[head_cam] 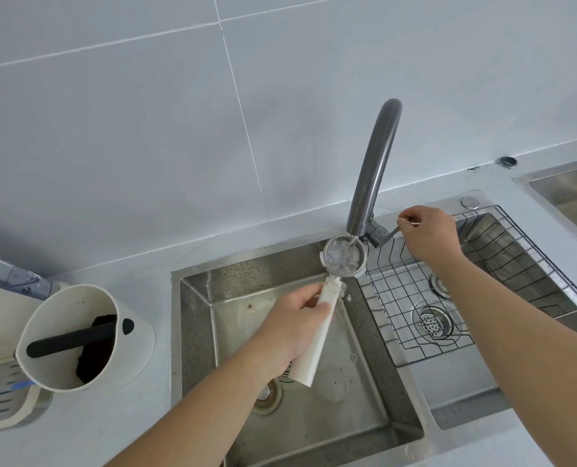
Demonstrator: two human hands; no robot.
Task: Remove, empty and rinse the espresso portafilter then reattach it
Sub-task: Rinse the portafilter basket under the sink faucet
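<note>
The portafilter (343, 257) has a round metal basket and a long white handle. My left hand (288, 326) grips that handle and holds the basket level over the steel sink (314, 416), right under the grey faucet spout (374, 170). Water runs from the spout into the basket, which is full of water. My right hand (430, 235) is closed on the faucet lever (389, 235) behind the spout.
A white knock box (84, 335) with a black bar and dark coffee grounds inside stands on the counter to the left. A wire rack (475, 284) spans the sink's right part, above a drain strainer (432, 320). A second sink (570, 187) lies at far right.
</note>
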